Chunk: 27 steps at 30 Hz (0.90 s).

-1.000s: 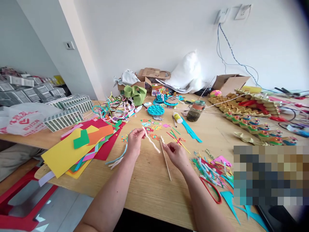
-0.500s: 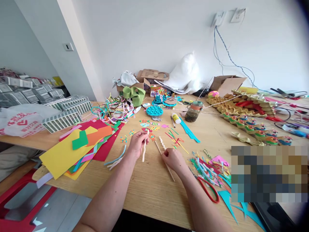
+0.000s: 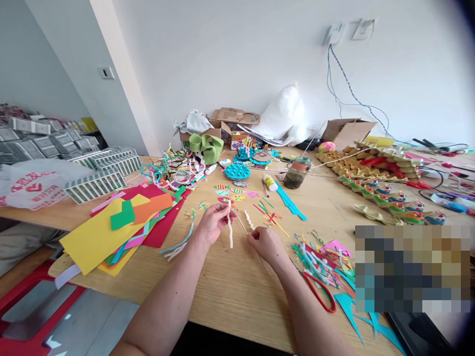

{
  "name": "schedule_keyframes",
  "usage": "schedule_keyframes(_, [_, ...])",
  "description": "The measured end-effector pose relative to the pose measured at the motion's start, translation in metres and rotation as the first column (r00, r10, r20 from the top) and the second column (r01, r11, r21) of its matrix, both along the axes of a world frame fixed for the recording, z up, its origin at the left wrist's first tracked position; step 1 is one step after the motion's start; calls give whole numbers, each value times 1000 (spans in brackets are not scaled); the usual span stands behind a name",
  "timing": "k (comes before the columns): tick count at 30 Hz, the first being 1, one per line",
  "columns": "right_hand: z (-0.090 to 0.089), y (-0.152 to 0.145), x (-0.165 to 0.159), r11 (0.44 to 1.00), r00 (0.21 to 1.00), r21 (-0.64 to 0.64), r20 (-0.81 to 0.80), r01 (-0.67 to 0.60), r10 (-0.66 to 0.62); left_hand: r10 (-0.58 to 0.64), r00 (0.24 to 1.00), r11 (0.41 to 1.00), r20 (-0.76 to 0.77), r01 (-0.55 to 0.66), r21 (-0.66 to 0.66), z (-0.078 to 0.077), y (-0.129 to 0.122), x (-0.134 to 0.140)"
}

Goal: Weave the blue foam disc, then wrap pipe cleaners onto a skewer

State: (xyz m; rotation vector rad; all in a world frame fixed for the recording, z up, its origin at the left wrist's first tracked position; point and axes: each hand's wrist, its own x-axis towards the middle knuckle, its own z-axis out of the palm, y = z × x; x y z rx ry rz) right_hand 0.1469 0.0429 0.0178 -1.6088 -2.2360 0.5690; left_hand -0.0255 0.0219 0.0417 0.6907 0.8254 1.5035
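My left hand (image 3: 215, 222) pinches a cream-white pipe cleaner (image 3: 230, 230), whose free end hangs down over the table. Closed beside it, my right hand (image 3: 265, 243) grips a coiled white pipe cleaner (image 3: 248, 217), its spiral end poking out past the fingers. A thin wooden stick (image 3: 242, 225) runs slantwise next to the right hand, partly hidden by it. Paper fish (image 3: 238, 197) with bright patterns lie just beyond the left hand. Blue and white pipe cleaners (image 3: 180, 245) rest left of my left forearm.
Coloured paper sheets (image 3: 100, 237) are stacked on the left. Ahead stand a glue stick (image 3: 270, 182), a glass jar (image 3: 297, 173) and a blue scalloped disc (image 3: 237, 171). Red-handled scissors (image 3: 321, 294) lie among scraps on the right, near egg-carton trays (image 3: 341, 160).
My left hand has shifted slightly right with the pipe cleaner, which now hangs closer to the right hand. The right hand keeps nearly the same place and grip.
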Motion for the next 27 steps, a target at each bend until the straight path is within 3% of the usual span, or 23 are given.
schedule_keyframes(3, [5,-1,-1,1000,984,-15,-178,-8,5,-38,999,998,28,40,-46,0,-1,0])
schedule_keyframes(7, [6,-4,-5,994,873,-99,-487,-43,-11,-81,997,995,19,82,-65,0,-1,2])
schedule_keyframes(12, [3,-9,-12,977,823,-167,-567,-133,15,-94,994,995,55,94,20,2,-3,7])
schedule_keyframes(16, [6,-12,-14,972,776,-186,-631,-144,-6,-72,997,996,-1,72,44,2,-4,11])
schedule_keyframes(23, [11,-10,-10,994,445,-39,-896,-97,8,-70,983,996,-168,77,37,-1,-8,26])
schedule_keyframes(27, [8,-9,-10,992,343,-34,-939,-119,9,-95,960,994,-263,107,33,0,-10,30])
